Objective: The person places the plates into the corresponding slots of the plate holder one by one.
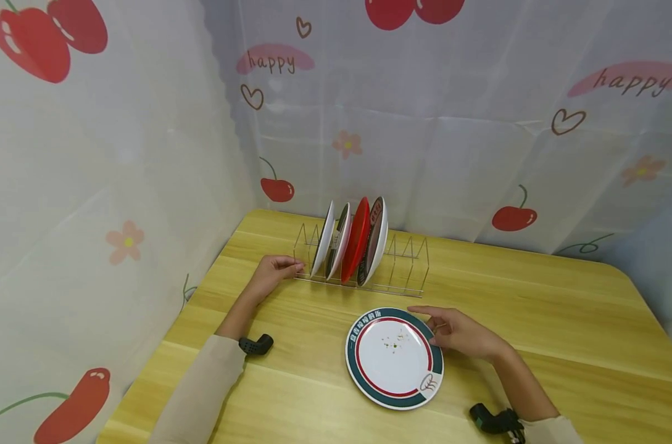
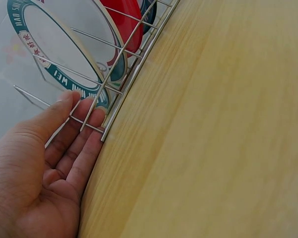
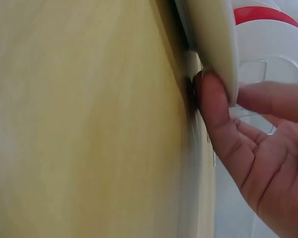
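A wire plate rack point(image 1: 423, 295) stands at the back of the table, and my left hand point(image 1: 277, 271) grips its left end, thumb and fingers around the wires. Flat over the table front of it is a white plate point(image 1: 388, 370) with a green rim band, a red ring and small food bits on it. My right hand point(image 1: 459, 333) pinches this plate's right rim; in the right wrist view the thumb and a finger point(image 3: 273, 99) lie on opposite faces. Leaning upright in the rack are several dishes, including a red plate point(image 1: 356, 240) and a dark-patterned dish point(image 1: 376, 240).
The wooden table point(image 1: 535, 296) extends to the right of the rack. A printed curtain point(image 1: 424, 154) hangs behind it, and another stretch covers the left side. Each wrist carries a black camera mount point(image 1: 256, 345). The rack's right slots hold no dishes.
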Action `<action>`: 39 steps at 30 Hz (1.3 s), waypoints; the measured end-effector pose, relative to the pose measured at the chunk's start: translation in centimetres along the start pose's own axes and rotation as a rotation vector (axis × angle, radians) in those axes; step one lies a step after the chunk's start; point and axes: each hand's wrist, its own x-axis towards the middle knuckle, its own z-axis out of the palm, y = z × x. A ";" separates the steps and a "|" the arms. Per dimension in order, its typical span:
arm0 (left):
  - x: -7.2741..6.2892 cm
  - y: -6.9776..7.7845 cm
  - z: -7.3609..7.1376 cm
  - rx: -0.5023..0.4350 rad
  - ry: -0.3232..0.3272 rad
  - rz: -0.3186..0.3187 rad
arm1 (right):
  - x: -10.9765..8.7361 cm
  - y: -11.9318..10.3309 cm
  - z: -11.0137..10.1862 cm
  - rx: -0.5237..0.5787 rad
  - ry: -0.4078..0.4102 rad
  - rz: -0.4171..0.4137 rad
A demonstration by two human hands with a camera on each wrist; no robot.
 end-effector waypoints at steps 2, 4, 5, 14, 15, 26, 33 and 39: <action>0.0 -0.1 0.0 -0.002 0.003 0.002 | -0.1 0.0 0.0 0.033 -0.028 0.001; -0.1 0.0 0.0 0.004 0.006 0.003 | -0.1 0.1 -0.1 0.089 -0.055 0.013; -0.1 0.0 0.0 0.002 0.007 0.001 | -0.1 0.1 -0.1 0.128 -0.072 0.016; -0.2 0.3 0.1 0.006 0.017 -0.017 | -0.2 -0.1 -0.2 0.318 -0.159 0.001; -0.2 0.3 0.1 0.008 0.020 -0.018 | -0.2 -0.1 -0.2 0.317 -0.157 0.004; -0.2 0.5 0.2 0.015 0.007 -0.028 | -0.3 -0.4 -0.1 0.287 -0.127 0.008; -0.2 0.4 0.2 0.008 0.003 -0.031 | -0.6 -0.5 -0.1 0.303 -0.175 -0.077; -0.2 0.4 0.2 0.008 0.009 -0.022 | -0.8 -0.7 -0.2 0.325 -0.226 -0.152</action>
